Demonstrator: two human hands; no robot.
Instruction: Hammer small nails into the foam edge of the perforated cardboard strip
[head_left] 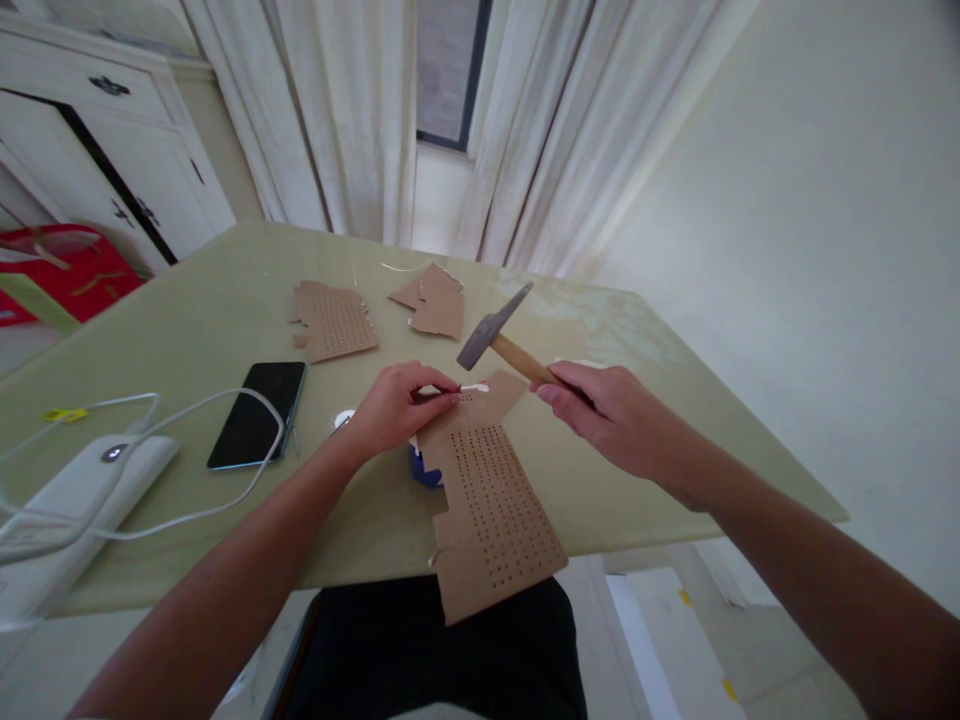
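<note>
a pale green glossy table [225,300] stands before white curtains and a white wall, with a white cabinet at the far left. at the left edge of the table a white oblong power bank [71,500] lies with a white cable [187,410] looping from it, and just beside that loop rests a black smartphone [257,414], face up. farther back lie a torn piece of brown perforated cardboard [334,320] and, to its right, a smaller ragged scrap of plain brown cardboard [433,300], the two well apart from the hands. the person's left hand [394,405] is pinched narrow, its fingertips [448,393] closed on a small thin object, too small to identify, at the upper edge of a long brown cardboard sheet punched with rows of holes [491,500]; that sheet lies near the table's front edge and overhangs it toward the person's lap. a small blue object [424,470] shows under the sheet's left side. the right hand [600,405] is wrapped around the wooden handle of a small hammer with a grey metal head [499,335], held raised and tilted above the sheet's upper end, the head up and to the left of the hand.
</note>
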